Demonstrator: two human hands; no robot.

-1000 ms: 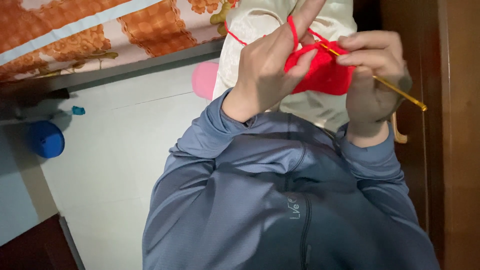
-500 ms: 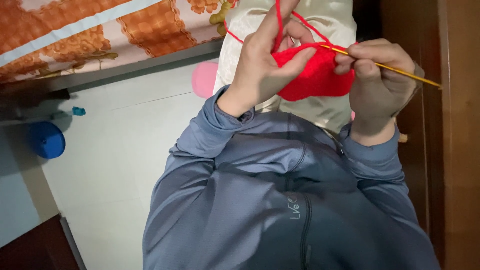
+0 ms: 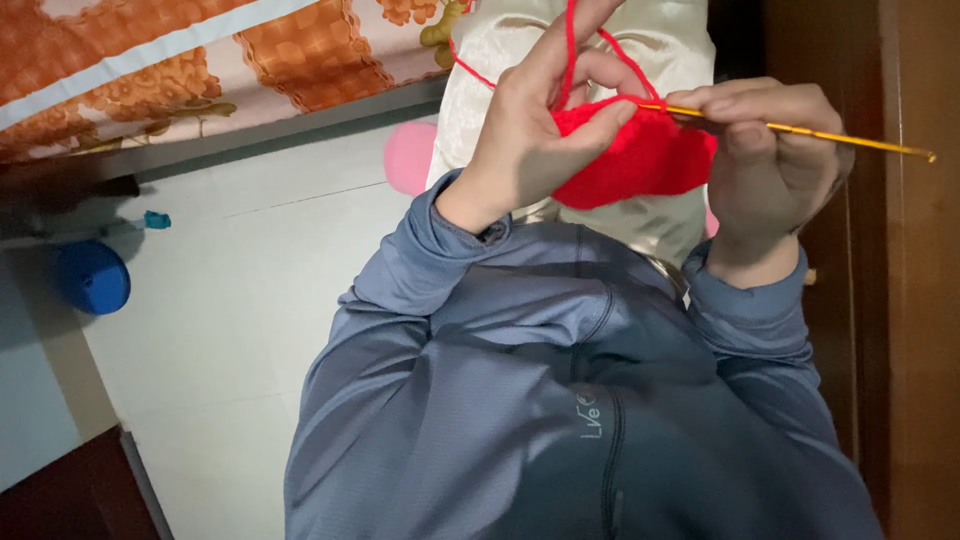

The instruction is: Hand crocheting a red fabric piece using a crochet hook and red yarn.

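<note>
- The red crochet piece [image 3: 640,160] sits in the upper middle of the frame, held up between the two hands and in front of a cream satin cloth [image 3: 510,50].
- The left hand [image 3: 530,140] has thumb and fingers pinched together on the piece's left edge; a strand of red yarn [image 3: 570,40] runs up over its raised forefinger and off the top of the frame.
- The right hand [image 3: 770,160] is closed on a thin yellow crochet hook [image 3: 830,135], whose tip meets the red piece near the left thumb while its other end points toward the right edge of the frame.
- Blue-grey sleeves [image 3: 420,290] fill the lower middle.
- A pink round thing [image 3: 408,155] shows just left of the left wrist.
- An orange patterned bedcover [image 3: 200,60] lies across the upper left.
- A blue round object [image 3: 92,277] lies on the pale tiled floor [image 3: 230,320] at the left edge, well apart from the hands.
- Brown wood [image 3: 920,300] runs down the right edge.
</note>
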